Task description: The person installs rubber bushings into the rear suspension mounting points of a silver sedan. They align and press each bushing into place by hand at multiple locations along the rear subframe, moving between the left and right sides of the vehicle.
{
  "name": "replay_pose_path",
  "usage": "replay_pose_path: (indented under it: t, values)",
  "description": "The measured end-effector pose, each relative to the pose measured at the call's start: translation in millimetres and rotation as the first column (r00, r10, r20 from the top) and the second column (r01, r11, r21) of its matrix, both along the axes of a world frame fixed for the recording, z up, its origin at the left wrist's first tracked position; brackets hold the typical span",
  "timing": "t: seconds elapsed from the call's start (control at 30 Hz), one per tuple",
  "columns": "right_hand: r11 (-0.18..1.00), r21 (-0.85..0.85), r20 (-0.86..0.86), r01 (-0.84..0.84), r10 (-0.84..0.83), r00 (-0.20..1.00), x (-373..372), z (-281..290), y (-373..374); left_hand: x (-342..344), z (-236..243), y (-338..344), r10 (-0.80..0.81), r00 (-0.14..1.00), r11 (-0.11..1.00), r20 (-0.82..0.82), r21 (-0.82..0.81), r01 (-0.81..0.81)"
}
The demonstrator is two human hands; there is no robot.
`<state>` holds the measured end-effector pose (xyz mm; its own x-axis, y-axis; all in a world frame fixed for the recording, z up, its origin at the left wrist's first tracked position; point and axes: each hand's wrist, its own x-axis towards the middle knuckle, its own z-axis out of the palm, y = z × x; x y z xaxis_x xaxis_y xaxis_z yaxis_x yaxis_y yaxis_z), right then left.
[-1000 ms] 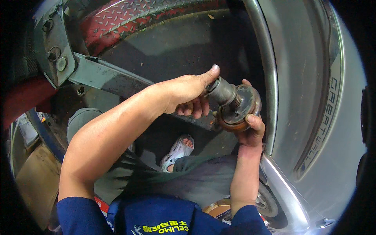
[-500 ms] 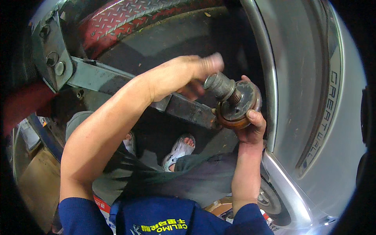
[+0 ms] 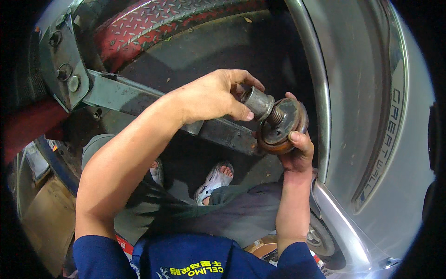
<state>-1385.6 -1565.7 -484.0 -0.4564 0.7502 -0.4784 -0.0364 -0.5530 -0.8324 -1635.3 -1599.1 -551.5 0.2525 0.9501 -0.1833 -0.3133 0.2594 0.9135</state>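
A round lift pad with a brownish rim and a dark flat face is tilted in front of the car. My right hand is closed around the pad's edge, thumb on the near side and fingertips at the far side. A short threaded screw stands out from the face, with a grey metal sleeve on its outer end. My left hand grips that sleeve between thumb and fingers. Just under the left hand runs the steel lift arm, its end close to the pad.
A silver car body rises along the right, with its wheel lower down. At the far left the arm joins a bolted bracket. Behind lies a red tread-plate ramp. Cardboard sits at the lower left.
My left hand, blurred and off the sleeve before, has come onto it with thumb and fingers. The right hand and the lift pad have barely moved.
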Motion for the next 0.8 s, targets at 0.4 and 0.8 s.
replay_pose_path:
  t: [0.4, 0.8]
  values:
    - [1.000, -0.008, 0.007, 0.030, -0.030, 1.000, -2, 3, 2, 0, -8, -3, 0.038, 0.999, 0.999, -0.011, 0.013, -0.038]
    - [1.000, 0.019, 0.024, -0.017, 0.017, 1.000, 0, 3, 5, 2, -5, -1, 0.095, 0.994, 0.995, -0.053, 0.014, -0.094]
